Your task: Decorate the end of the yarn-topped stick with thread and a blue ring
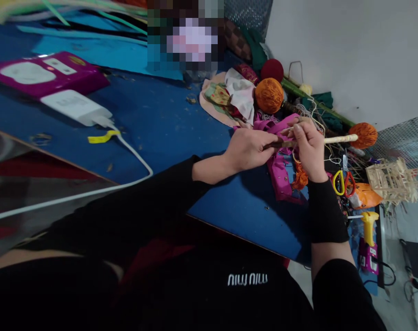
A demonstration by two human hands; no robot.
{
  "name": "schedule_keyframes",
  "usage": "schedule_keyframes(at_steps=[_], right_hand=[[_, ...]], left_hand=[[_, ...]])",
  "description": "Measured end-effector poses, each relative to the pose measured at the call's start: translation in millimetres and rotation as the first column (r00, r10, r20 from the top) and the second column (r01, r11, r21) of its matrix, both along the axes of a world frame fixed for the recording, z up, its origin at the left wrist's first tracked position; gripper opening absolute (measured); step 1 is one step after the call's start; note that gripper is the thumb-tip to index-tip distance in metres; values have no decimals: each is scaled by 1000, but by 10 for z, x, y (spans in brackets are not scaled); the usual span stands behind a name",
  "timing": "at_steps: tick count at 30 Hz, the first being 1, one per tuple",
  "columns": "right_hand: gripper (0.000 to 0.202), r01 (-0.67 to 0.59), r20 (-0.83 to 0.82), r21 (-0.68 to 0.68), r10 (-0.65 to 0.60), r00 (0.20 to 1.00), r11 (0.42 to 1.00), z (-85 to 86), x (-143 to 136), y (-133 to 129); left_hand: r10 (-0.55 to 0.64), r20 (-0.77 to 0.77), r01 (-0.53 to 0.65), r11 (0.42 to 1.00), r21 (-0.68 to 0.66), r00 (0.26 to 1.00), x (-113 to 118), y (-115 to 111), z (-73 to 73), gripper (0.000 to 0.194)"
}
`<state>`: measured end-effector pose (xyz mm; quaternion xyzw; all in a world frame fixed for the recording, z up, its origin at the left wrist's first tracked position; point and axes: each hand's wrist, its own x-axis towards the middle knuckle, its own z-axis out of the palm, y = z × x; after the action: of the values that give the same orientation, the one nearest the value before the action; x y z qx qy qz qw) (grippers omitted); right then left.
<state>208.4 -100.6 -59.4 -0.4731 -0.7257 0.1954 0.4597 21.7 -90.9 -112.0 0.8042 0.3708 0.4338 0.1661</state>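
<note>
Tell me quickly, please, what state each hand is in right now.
Left hand: closed, gripping a narrow, dark brown strip.
Right hand: closed around a slim, straight, cream-coloured stick.

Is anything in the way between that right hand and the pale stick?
Nothing visible: the right hand grips the pale stick directly. The left hand pinches a brown piece reaching towards the right hand, with no obstacle seen between them. Pink cloth lies beneath, apparently blocking neither.
</note>
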Motion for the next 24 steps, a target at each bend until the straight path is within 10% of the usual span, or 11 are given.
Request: schedule_keyframes(at_steps=[5,12,18,24], right_hand=[[42,35,-202,-179,-71,977,983,273,326,-33],[21,65,-115,-343,-111,987,937,729,1163,-321],[7,435,-206,-45,-435,877,899,789,1760,-453],[32,751,-532,211,-571,625,626,792,2010,-344]], left_hand=[[-39,218,111,937,-330,975,-29,60,67,32],[-36,446,230,892,-390,894,-193,209,214,34],[19,446,196,882,-429,895,-372,298,312,30],[-117,337,264,861,-435,934,-530,339,341,29]])
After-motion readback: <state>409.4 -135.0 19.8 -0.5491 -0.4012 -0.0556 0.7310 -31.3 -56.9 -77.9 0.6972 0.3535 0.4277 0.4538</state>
